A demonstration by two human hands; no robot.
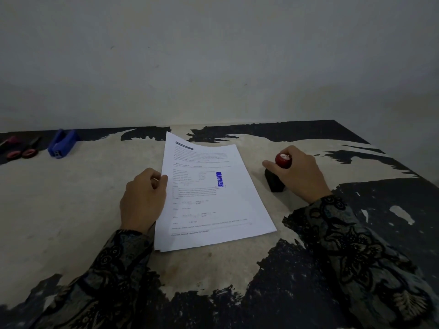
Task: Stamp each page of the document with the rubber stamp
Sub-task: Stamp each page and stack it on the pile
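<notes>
A: Hands?
B: Rubber stamp is gripped by the right hand, base set on the table just right of the document. The sheets' left edge is pinched by the left hand.

A: Page?
B: Blue mark is seen on the top page.

A: Far left?
B: Blue stapler, probably scissors beside it; too dim.

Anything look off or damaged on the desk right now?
The table top is badly worn, its dark coating peeled away in big pale patches. The document lies askew, and its blue stamp mark runs sideways to the text.
</notes>
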